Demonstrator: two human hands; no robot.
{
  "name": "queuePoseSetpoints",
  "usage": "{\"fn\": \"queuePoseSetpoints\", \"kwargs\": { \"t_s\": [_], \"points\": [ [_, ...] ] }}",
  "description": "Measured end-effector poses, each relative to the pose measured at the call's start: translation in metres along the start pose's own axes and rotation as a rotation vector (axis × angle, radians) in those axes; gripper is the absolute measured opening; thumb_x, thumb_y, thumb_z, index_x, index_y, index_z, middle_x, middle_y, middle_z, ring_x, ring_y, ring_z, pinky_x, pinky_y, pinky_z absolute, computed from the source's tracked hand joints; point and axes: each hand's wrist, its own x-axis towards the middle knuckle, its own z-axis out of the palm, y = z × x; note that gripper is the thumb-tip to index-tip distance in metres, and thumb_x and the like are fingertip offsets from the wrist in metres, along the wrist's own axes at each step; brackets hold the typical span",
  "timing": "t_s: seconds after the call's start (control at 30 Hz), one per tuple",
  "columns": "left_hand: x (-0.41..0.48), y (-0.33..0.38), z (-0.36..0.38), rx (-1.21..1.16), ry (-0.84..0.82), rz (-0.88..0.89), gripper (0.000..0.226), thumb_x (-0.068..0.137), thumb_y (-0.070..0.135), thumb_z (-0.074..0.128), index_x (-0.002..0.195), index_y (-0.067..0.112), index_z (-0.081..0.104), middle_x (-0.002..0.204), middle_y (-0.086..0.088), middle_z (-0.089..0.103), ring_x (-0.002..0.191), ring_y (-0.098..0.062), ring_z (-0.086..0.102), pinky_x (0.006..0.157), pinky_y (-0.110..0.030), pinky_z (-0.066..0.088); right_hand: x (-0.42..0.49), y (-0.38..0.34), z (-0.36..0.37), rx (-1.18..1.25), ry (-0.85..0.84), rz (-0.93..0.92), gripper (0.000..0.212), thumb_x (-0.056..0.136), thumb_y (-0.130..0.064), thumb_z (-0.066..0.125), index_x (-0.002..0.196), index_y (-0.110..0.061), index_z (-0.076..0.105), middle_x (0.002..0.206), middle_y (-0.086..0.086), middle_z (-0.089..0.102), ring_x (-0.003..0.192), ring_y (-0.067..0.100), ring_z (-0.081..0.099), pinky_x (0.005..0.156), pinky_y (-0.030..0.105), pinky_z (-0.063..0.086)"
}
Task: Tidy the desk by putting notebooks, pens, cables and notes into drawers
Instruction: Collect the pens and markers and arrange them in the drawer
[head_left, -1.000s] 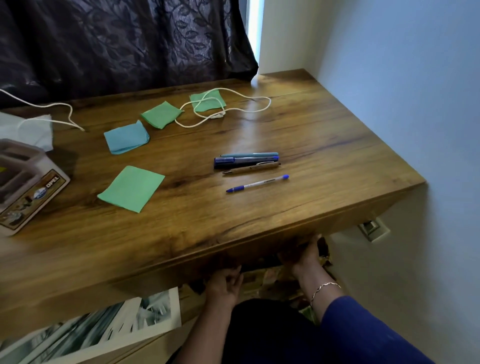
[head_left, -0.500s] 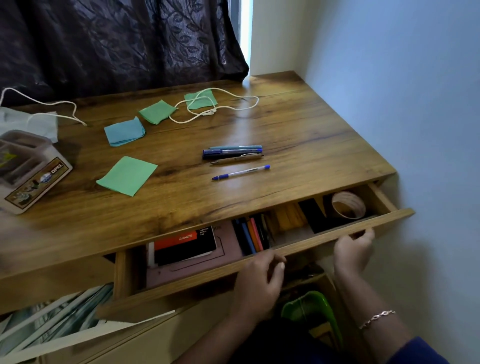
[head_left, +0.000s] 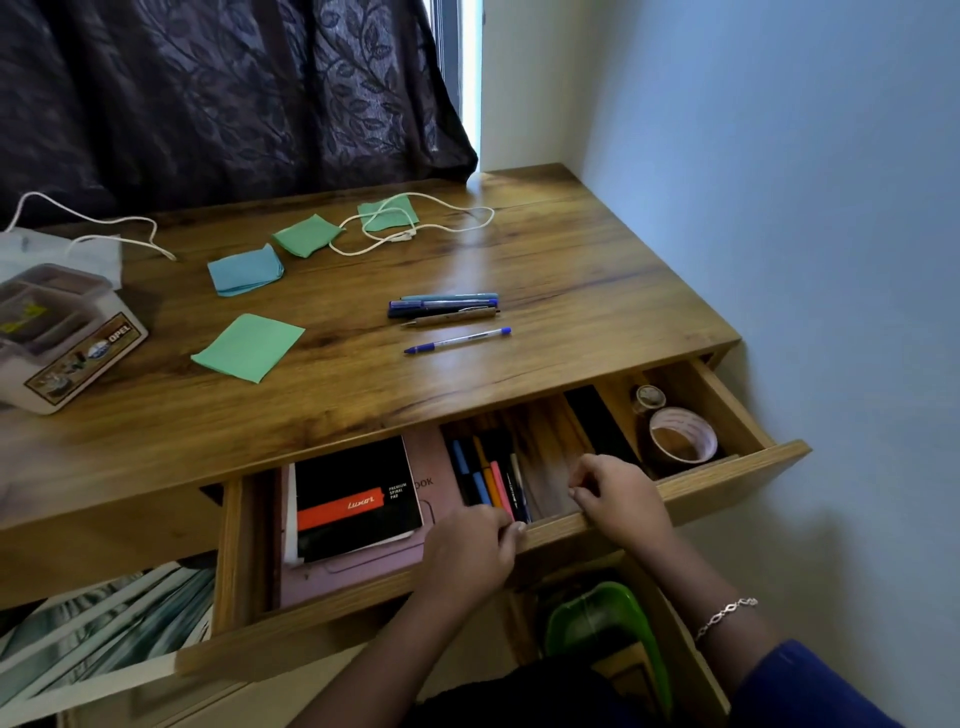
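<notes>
Pens (head_left: 445, 310) are lying in a tight group near the middle of the desk (head_left: 597, 291), and a blue-capped pen (head_left: 457, 340) is lying alone just in front of them. To their left a green note (head_left: 247, 347) is sitting nearest, a blue note (head_left: 245, 269) behind it, another green note (head_left: 306, 235) beyond that, and a last green note (head_left: 387, 214) is lying under a loop of the white cable (head_left: 402, 239). Below the desk's front edge the drawer (head_left: 727, 470) is standing open, holding a black notebook (head_left: 356, 499) on a pink notebook (head_left: 363, 577) at the left, coloured pens (head_left: 488, 478) in the middle and a roll of tape (head_left: 683, 435) at the right end. The left hand (head_left: 467, 551) is gripping the drawer's front edge, fingers pressed together and curling over the rim. The right hand (head_left: 618, 493) is gripping the same edge, fingers curling inside; a bracelet (head_left: 727, 613) is circling its wrist. A plastic box (head_left: 62, 338) is sitting at the desk's left.
</notes>
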Motion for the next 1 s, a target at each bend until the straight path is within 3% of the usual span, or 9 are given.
{"fn": "queuePoseSetpoints", "kwargs": {
  "t_s": [0.1, 0.2, 0.3, 0.5, 0.67, 0.77, 0.9, 1.0],
  "points": [
    [-0.003, 0.002, -0.005, -0.064, -0.146, -0.013, 0.030, 0.095, 0.038, 0.046, 0.100, 0.018, 0.068, 0.090, 0.000, 0.068, 0.081, -0.012, 0.060, 0.072, -0.025, 0.047, -0.009, 0.003, -0.004, -0.035, -0.099, 0.013, 0.005, 0.088, -0.027, 0.058, 0.090, -0.023, 0.061, 0.089, -0.008, 0.062, 0.083, 0.008, 0.058, 0.074, 0.025, 0.050],
    [-0.008, 0.004, -0.008, -0.152, -0.276, -0.005, 0.025, 0.093, 0.035, 0.051, 0.102, 0.019, 0.068, 0.096, 0.002, 0.067, 0.086, -0.009, 0.058, 0.076, -0.023, 0.047, -0.015, 0.005, -0.007, -0.106, -0.193, 0.025, 0.003, 0.088, -0.029, 0.058, 0.086, -0.027, 0.058, 0.088, -0.008, 0.061, 0.081, 0.007, 0.058, 0.076, 0.025, 0.051],
    [-0.013, 0.001, -0.006, -0.270, -0.409, 0.001, 0.017, 0.092, 0.025, 0.054, 0.103, 0.020, 0.065, 0.099, 0.008, 0.061, 0.087, -0.002, 0.055, 0.073, -0.015, 0.044, -0.022, 0.004, -0.008, -0.135, -0.288, 0.049, 0.006, 0.088, -0.031, 0.058, 0.084, -0.029, 0.055, 0.085, -0.007, 0.061, 0.079, 0.006, 0.059, 0.075, 0.024, 0.052],
    [-0.027, 0.000, 0.003, -0.510, -0.675, -0.089, 0.010, 0.090, 0.014, 0.056, 0.096, 0.020, 0.061, 0.092, 0.004, 0.062, 0.082, -0.005, 0.062, 0.069, -0.019, 0.052, -0.039, 0.007, -0.004, -0.206, -0.474, 0.034, 0.008, 0.088, -0.026, 0.059, 0.095, -0.023, 0.060, 0.095, -0.004, 0.063, 0.085, 0.008, 0.061, 0.081, 0.026, 0.053],
    [-0.037, 0.006, 0.013, -0.594, -0.778, -0.102, 0.008, 0.091, 0.014, 0.054, 0.089, 0.021, 0.058, 0.085, 0.003, 0.063, 0.076, -0.006, 0.063, 0.069, -0.022, 0.052, -0.046, 0.014, 0.002, -0.200, -0.585, 0.022, 0.004, 0.087, -0.024, 0.060, 0.088, -0.026, 0.057, 0.092, -0.007, 0.060, 0.085, 0.006, 0.059, 0.078, 0.023, 0.051],
    [-0.038, 0.008, 0.018, -0.612, -0.751, -0.102, 0.006, 0.092, 0.015, 0.053, 0.093, 0.020, 0.058, 0.079, 0.004, 0.062, 0.071, -0.006, 0.061, 0.067, -0.021, 0.051, -0.048, 0.016, 0.004, -0.145, -0.619, 0.039, 0.004, 0.088, -0.021, 0.058, 0.091, -0.024, 0.056, 0.089, -0.005, 0.060, 0.077, 0.004, 0.061, 0.072, 0.021, 0.053],
    [-0.033, 0.010, 0.019, -0.526, -0.506, -0.067, 0.017, 0.093, 0.019, 0.053, 0.107, 0.014, 0.058, 0.084, 0.009, 0.058, 0.071, -0.001, 0.056, 0.060, -0.015, 0.046, -0.047, 0.014, 0.005, -0.093, -0.618, 0.028, 0.005, 0.090, -0.020, 0.056, 0.088, -0.024, 0.054, 0.080, -0.004, 0.059, 0.065, 0.004, 0.059, 0.060, 0.017, 0.051],
    [-0.026, 0.009, 0.018, -0.412, -0.288, -0.037, 0.018, 0.093, 0.023, 0.053, 0.108, 0.017, 0.060, 0.098, 0.006, 0.060, 0.085, -0.003, 0.056, 0.074, -0.018, 0.047, -0.043, 0.010, 0.005, -0.101, -0.542, -0.029, 0.009, 0.091, -0.021, 0.055, 0.085, -0.027, 0.052, 0.076, -0.007, 0.056, 0.064, 0.001, 0.056, 0.056, 0.015, 0.046]
  ]
}}
